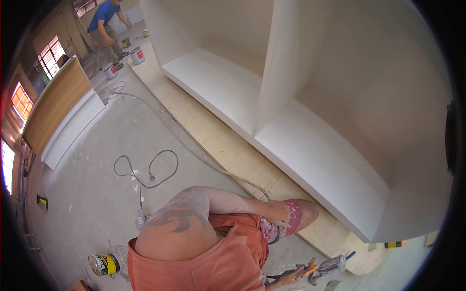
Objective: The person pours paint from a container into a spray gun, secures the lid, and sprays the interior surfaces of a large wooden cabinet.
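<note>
My left arm reaches across to my bent knee, and my left hand (277, 214) is closed there against paint-spattered shorts (270, 229). A thin hose (194, 154) runs over the floor to this hand, and a dark length shows again just below the fingers. Low in the view, my right hand (290, 276) is wrapped round a paint spray gun (334, 265) with a grey, paint-crusted body and a blue tip. Part of its grip is hidden by the fingers. Beside my knee stands a large white cabinet (310, 150) with open compartments.
Under the cabinet lies a plywood sheet (218, 145). A cable (167, 182) loops across the grey floor (102, 184). A yellow-labelled can (103, 265) stands at lower left, and wooden panels (60, 109) lean at left. Farther back, a person in blue (104, 22) bends near paint cans (137, 56).
</note>
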The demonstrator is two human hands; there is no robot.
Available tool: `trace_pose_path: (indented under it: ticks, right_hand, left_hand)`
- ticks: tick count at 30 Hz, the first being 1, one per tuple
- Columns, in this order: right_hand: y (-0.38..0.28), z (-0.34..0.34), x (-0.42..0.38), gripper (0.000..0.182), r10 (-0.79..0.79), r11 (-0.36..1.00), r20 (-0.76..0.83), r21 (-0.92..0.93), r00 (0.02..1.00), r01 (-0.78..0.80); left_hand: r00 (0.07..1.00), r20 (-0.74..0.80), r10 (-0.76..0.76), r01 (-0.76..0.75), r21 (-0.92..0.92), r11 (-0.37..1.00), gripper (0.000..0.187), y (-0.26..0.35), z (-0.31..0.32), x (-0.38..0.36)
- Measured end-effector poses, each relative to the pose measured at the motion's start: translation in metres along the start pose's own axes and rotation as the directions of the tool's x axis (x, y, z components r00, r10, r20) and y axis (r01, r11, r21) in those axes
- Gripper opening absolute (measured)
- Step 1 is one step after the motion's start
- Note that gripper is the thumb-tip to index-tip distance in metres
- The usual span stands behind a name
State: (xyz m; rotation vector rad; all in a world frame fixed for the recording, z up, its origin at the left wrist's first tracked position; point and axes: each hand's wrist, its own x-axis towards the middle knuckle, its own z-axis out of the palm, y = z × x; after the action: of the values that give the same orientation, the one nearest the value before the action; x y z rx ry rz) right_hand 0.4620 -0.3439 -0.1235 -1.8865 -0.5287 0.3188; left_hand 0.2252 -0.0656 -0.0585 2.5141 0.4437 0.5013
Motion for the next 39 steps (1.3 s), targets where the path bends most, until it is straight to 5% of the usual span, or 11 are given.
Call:
trace_pose_path:
  ticks: [11,13,20,29,31,39]
  right_hand:
    - [0.002,-0.001,-0.001,0.052,-0.022,1.0,-0.021,0.007,1.0,0.022]
    - [-0.012,0.001,-0.004,0.052,-0.176,0.984,-0.042,-0.016,0.983,0.176]
    - [-0.006,-0.004,-0.004,0.052,-0.034,0.996,-0.005,-0.079,0.999,0.034]
    - [-0.012,0.0,-0.004,0.049,-0.201,0.977,-0.035,-0.077,0.979,0.198]
    - [-0.012,-0.001,-0.004,0.048,0.007,1.0,-0.007,0.028,1.0,-0.006]
    - [-0.009,-0.006,0.007,0.046,0.063,0.995,0.006,0.074,0.998,-0.064]
  left_hand:
    - [1.0,0.009,0.021,-0.021,0.022,1.0,0.043,0.004,-0.008,-0.001]
    - [1.0,0.012,0.009,-0.009,0.047,0.999,0.044,0.002,-0.004,-0.001]
    - [0.997,0.067,-0.033,0.033,0.003,0.999,0.043,0.013,-0.019,0.0]
    - [0.998,0.054,-0.02,0.021,-0.01,1.0,0.042,0.01,-0.015,-0.001]
    - [0.997,0.052,-0.048,0.049,-0.008,0.999,0.042,0.011,-0.017,-0.003]
    - [0.994,0.081,-0.076,0.075,0.02,0.997,0.045,0.03,-0.038,-0.007]
